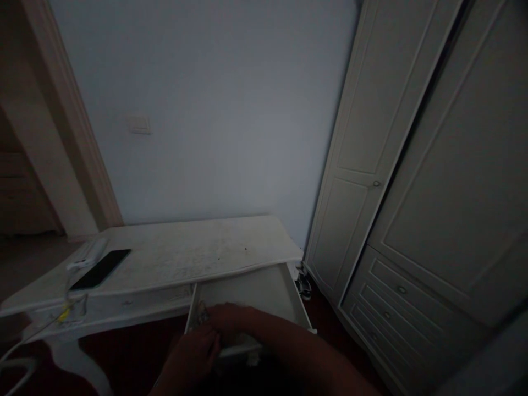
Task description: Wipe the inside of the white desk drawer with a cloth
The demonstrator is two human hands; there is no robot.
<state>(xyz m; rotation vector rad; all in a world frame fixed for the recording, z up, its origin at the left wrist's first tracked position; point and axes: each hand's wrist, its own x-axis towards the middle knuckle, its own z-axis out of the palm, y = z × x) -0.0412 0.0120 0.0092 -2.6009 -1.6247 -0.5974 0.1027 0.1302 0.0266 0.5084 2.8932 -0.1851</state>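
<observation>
A white drawer [264, 291] is pulled out from the right part of a white desk [177, 247]. My left hand [193, 347] is over the drawer's front left corner, its fingers bent and closed. Reaching in from the right, my right hand [223, 319] meets it there, also with fingers curled. A small greyish, crumpled-looking thing [202, 312] shows at the fingers by the drawer's left side. Dim light and the hands themselves hide most of it, so its kind is unclear.
On the desk's left lie a dark phone or tablet [101, 269] and a white device [89, 251] with a cable. A white wardrobe [355, 220] with drawers stands at right. Dark shoes [304, 286] sit on the red floor between desk and wardrobe.
</observation>
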